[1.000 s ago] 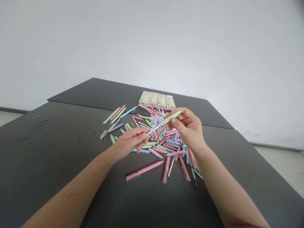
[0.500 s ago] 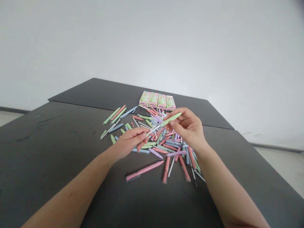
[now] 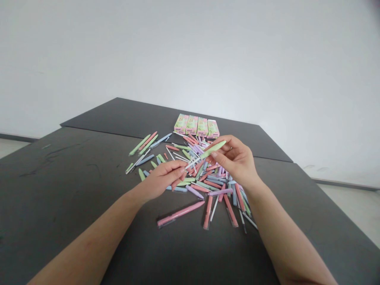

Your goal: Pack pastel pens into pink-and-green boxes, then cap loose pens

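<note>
Between thumb and fingers, my right hand [image 3: 234, 158] grips a light green pen barrel [image 3: 214, 149], its tapered end pointing up to the right. A white pen refill [image 3: 192, 162] runs from the barrel's lower left end to my left hand [image 3: 166, 176], which pinches the refill's far end. The refill's tip is hidden by those fingers. Both hands are above a heap of pen parts [image 3: 204, 183] in pink, green, blue and purple, with white refills among them. Closer to me, a pink pen [image 3: 181, 213] lies on the dark table [image 3: 184, 253].
Several small pink and green boxes [image 3: 191, 124] stand in a row behind the heap. Left of it lie green and pink barrels [image 3: 144, 143], a blue one [image 3: 161, 140] and loose refills [image 3: 137, 161]. A pale wall [image 3: 190, 55] rises beyond the table.
My left hand has shifted very slightly, still pinching the refill's end. The green barrel and my right hand are nearly where they were.
</note>
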`<state>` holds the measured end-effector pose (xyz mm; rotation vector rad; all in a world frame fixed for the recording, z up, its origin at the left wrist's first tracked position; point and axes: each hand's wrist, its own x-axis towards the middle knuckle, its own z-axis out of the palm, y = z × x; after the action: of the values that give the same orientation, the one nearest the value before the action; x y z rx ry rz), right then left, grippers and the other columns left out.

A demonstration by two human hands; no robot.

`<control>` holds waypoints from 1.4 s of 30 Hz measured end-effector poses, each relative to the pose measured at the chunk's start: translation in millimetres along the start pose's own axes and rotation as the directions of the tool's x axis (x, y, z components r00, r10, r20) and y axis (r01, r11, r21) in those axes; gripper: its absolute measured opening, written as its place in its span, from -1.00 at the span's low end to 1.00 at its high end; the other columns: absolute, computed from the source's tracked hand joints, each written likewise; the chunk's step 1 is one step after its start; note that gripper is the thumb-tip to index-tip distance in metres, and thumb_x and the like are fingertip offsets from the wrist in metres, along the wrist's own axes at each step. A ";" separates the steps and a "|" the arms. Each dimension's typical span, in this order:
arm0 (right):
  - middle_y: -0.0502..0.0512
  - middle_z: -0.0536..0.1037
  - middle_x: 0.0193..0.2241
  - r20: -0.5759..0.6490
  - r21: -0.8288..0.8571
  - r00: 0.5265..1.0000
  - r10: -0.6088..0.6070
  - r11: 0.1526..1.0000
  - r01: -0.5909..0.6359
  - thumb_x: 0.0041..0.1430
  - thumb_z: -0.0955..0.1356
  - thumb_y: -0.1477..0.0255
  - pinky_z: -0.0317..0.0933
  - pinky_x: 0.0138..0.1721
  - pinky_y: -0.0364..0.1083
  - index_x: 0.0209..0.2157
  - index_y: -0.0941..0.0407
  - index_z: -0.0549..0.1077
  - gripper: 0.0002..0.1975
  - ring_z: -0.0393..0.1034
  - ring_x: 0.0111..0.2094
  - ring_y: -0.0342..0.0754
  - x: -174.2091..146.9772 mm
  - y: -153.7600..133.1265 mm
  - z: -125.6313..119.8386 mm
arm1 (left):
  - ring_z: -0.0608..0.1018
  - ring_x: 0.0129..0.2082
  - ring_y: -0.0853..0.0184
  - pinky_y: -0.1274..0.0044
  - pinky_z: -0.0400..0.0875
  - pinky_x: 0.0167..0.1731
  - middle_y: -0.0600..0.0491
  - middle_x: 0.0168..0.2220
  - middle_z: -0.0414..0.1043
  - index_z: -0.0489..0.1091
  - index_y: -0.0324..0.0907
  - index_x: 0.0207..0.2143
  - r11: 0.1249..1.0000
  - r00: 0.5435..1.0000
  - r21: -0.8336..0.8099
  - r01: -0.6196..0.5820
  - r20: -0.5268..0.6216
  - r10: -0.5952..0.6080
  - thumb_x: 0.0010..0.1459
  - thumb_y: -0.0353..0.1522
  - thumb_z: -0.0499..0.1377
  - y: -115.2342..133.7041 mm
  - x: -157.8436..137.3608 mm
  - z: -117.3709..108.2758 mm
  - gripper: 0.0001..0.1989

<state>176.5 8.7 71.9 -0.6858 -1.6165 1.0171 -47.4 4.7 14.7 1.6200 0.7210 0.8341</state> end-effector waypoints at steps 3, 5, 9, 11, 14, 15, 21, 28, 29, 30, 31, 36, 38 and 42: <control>0.03 0.55 -0.41 0.001 -0.001 1.000 0.007 1.000 -0.007 0.11 0.46 0.41 0.42 -0.40 -0.15 -0.24 0.11 0.43 -0.81 0.46 -0.42 -0.15 0.1 -0.5 0.2 | 0.24 -0.62 0.49 0.59 0.19 -0.55 0.22 -0.62 0.14 0.36 -0.25 -0.29 0.999 1.000 0.040 -0.004 -0.001 0.004 0.31 -0.24 0.01 1.6 -0.7 -0.1 -0.74; 0.02 0.55 -0.41 0.003 0.000 1.000 0.017 1.000 -0.017 0.10 0.46 0.41 0.43 -0.41 -0.15 -0.25 0.11 0.43 -0.81 0.46 -0.42 -0.14 0.0 -0.6 0.5 | 0.25 -0.62 0.48 0.59 0.19 -0.55 0.22 -0.62 0.15 0.36 -0.24 -0.30 0.998 1.000 0.057 -0.003 -0.001 0.003 0.31 -0.24 0.01 2.1 -0.7 -0.2 -0.73; 0.04 0.57 -0.40 0.017 0.013 1.000 0.015 1.000 -0.015 0.12 0.45 0.41 0.44 -0.43 -0.15 -0.24 0.11 0.43 -0.82 0.48 -0.42 -0.14 -0.2 0.4 0.1 | 0.25 -0.61 0.47 0.60 0.20 -0.55 0.22 -0.63 0.14 0.36 -0.24 -0.33 0.997 1.000 0.080 0.003 -0.003 -0.003 0.31 -0.23 0.01 1.6 -0.3 -0.2 -0.72; 0.03 0.57 -0.40 0.027 0.020 0.999 0.018 1.000 -0.019 0.12 0.45 0.41 0.44 -0.44 -0.16 -0.23 0.10 0.42 -0.81 0.48 -0.43 -0.14 -0.3 0.8 -0.8 | 0.25 -0.62 0.48 0.60 0.20 -0.55 0.22 -0.64 0.14 0.35 -0.24 -0.35 0.997 1.000 0.083 0.008 -0.003 -0.008 0.31 -0.23 0.00 1.1 -0.1 -0.1 -0.72; 0.04 0.58 -0.37 0.045 0.015 0.999 0.024 1.000 -0.024 0.12 0.45 0.41 0.45 -0.42 -0.15 -0.23 0.10 0.43 -0.81 0.49 -0.41 -0.14 -0.7 0.8 -3.2 | 0.25 -0.63 0.48 0.60 0.20 -0.56 0.22 -0.64 0.14 0.35 -0.24 -0.35 0.997 1.000 0.081 0.008 -0.011 -0.007 0.30 -0.23 0.01 0.4 -0.3 0.0 -0.71; 0.05 0.58 -0.36 0.053 0.011 0.998 0.023 1.000 -0.024 0.11 0.46 0.42 0.46 -0.41 -0.15 -0.24 0.10 0.43 -0.81 0.49 -0.40 -0.13 -1.0 0.6 -4.2 | 0.25 -0.63 0.48 0.60 0.19 -0.56 0.22 -0.64 0.14 0.36 -0.24 -0.34 0.997 1.000 0.081 0.008 -0.015 -0.007 0.30 -0.23 0.01 0.2 -0.4 -0.1 -0.71; 0.09 0.60 -0.30 0.103 0.013 0.994 0.038 0.999 -0.040 0.09 0.47 0.43 0.46 -0.39 -0.14 -0.22 0.12 0.46 -0.80 0.51 -0.38 -0.12 -2.2 -0.7 -9.0 | 0.23 -0.62 0.47 0.61 0.14 -0.58 0.21 -0.63 0.13 0.40 -0.24 -0.29 0.995 0.999 0.097 0.027 -0.022 -0.025 0.29 -0.21 0.03 -1.5 -1.6 -0.7 -0.70; 0.05 0.60 -0.38 0.058 0.040 0.997 0.049 0.998 -0.051 0.07 0.48 0.41 0.47 -0.40 -0.15 -0.25 0.12 0.44 -0.78 0.50 -0.42 -0.14 -0.1 1.0 -6.4 | 0.23 -0.62 0.47 0.60 0.13 -0.58 0.21 -0.63 0.12 0.42 -0.26 -0.24 0.991 0.999 0.130 0.021 -0.028 -0.017 0.29 -0.19 0.02 0.5 -1.8 -0.2 -0.68; 0.04 0.59 -0.39 0.053 0.043 0.997 0.053 0.998 -0.055 0.07 0.48 0.40 0.46 -0.40 -0.16 -0.25 0.12 0.43 -0.78 0.50 -0.43 -0.14 0.1 1.7 -6.1 | 0.23 -0.61 0.47 0.60 0.13 -0.58 0.21 -0.63 0.12 0.42 -0.26 -0.25 0.991 1.000 0.133 0.019 -0.026 -0.015 0.29 -0.19 0.02 1.0 -1.7 -0.2 -0.68; 0.04 0.59 -0.39 0.051 0.047 0.997 0.055 0.997 -0.058 0.08 0.48 0.40 0.46 -0.40 -0.16 -0.25 0.11 0.43 -0.78 0.50 -0.43 -0.15 0.2 2.3 -6.0 | 0.23 -0.61 0.47 0.60 0.14 -0.58 0.20 -0.62 0.13 0.41 -0.25 -0.26 0.991 1.000 0.133 0.016 -0.027 -0.013 0.29 -0.19 0.02 1.4 -1.8 -0.1 -0.68; 0.04 0.59 -0.39 0.052 0.048 0.997 0.058 0.997 -0.060 0.08 0.48 0.40 0.46 -0.40 -0.16 -0.25 0.11 0.43 -0.79 0.50 -0.42 -0.15 0.3 2.7 -5.9 | 0.23 -0.61 0.47 0.61 0.14 -0.58 0.20 -0.62 0.13 0.41 -0.25 -0.28 0.991 1.000 0.133 0.014 -0.029 -0.011 0.29 -0.19 0.02 1.6 -1.8 -0.1 -0.68; 0.05 0.59 -0.38 0.067 0.038 0.996 0.053 0.998 -0.056 0.10 0.47 0.41 0.45 -0.38 -0.15 -0.25 0.11 0.44 -0.80 0.50 -0.38 -0.13 -0.2 2.3 -5.9 | 0.23 -0.61 0.48 0.60 0.13 -0.57 0.21 -0.62 0.13 0.39 -0.24 -0.31 0.992 1.000 0.128 0.011 -0.027 -0.008 0.29 -0.20 0.02 1.3 -2.1 0.0 -0.70; 0.05 0.58 -0.38 0.071 0.039 0.997 0.040 0.998 -0.043 0.11 0.46 0.42 0.44 -0.38 -0.16 -0.24 0.11 0.44 -0.82 0.50 -0.37 -0.12 -0.3 2.0 -6.0 | 0.24 -0.61 0.48 0.60 0.13 -0.57 0.21 -0.60 0.14 0.39 -0.24 -0.31 0.992 1.000 0.122 0.011 -0.024 -0.008 0.29 -0.21 0.02 1.1 -2.3 -0.1 -0.70; 0.05 0.58 -0.37 0.067 0.041 0.998 0.017 0.999 -0.020 0.12 0.45 0.42 0.44 -0.38 -0.14 -0.23 0.10 0.44 -0.82 0.50 -0.36 -0.11 -0.1 2.5 -6.2 | 0.24 -0.60 0.49 0.60 0.13 -0.57 0.20 -0.58 0.14 0.38 -0.24 -0.32 0.994 1.000 0.112 0.008 -0.017 -0.006 0.30 -0.21 0.02 1.6 -2.6 -0.1 -0.71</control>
<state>182.2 11.5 70.2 -0.6457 -1.6442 1.0940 -48.9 2.4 15.9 1.7115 0.7975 0.8155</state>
